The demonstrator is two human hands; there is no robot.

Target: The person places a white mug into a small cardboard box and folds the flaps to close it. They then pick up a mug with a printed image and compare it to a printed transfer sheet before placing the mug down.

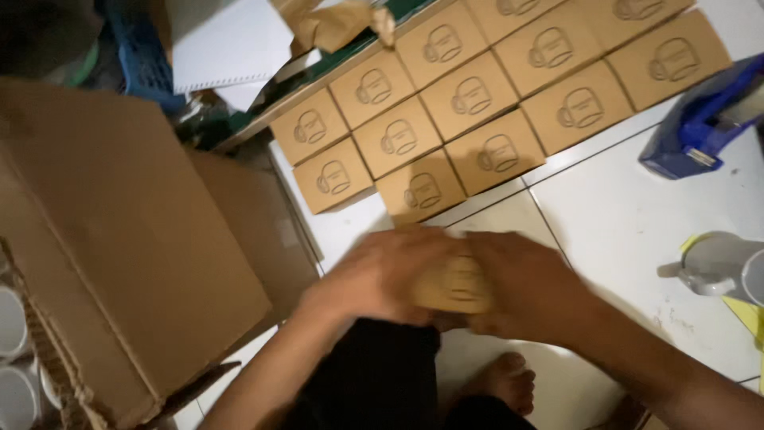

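Firstly, the white tiled floor (637,207), bearing everything listed; next in size, a large brown carton (119,239), lying to the left of the small held box, its flap spread toward the hands; white mugs (9,318) show at the carton's far-left edge, partly cut off by the frame.

Beyond the held box, a block of small brown boxes (477,95), each printed with a mug outline, set edge to edge in slanting rows on the floor; the nearest of them lies just beyond the hands, apart from them.

Up and to the right of the held box, a blue tape dispenser (700,119), resting on the tiles; to the right of the held box, a grey mug (720,267), partly out of frame, with a yellow scrap beside it.

Centre, the small brown box (454,283), blurred, held above the floor between both hands; left hand (382,275) closed over its left side; right hand (529,291) wrapped round its right side, fingers curled on the cardboard.

Below the held box, a bare foot (505,382) on the tile.
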